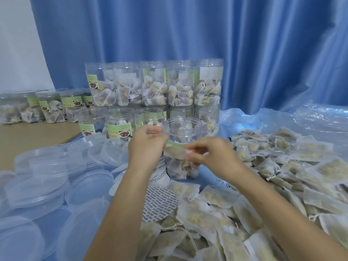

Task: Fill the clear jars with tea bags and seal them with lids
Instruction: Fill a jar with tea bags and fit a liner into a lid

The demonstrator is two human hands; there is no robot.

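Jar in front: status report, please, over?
Left hand grips open jar, partly filled. Right hand pinches tea bag. Lids waiting left; nothing blocking.

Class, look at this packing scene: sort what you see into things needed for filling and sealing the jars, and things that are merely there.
Part of the job:
open jar, held by the left hand
small white piece pinched in the right hand
loose tea bags
clear lids
round printed seal

Merely there:
blue curtain
stacked filled jars
plastic sheet
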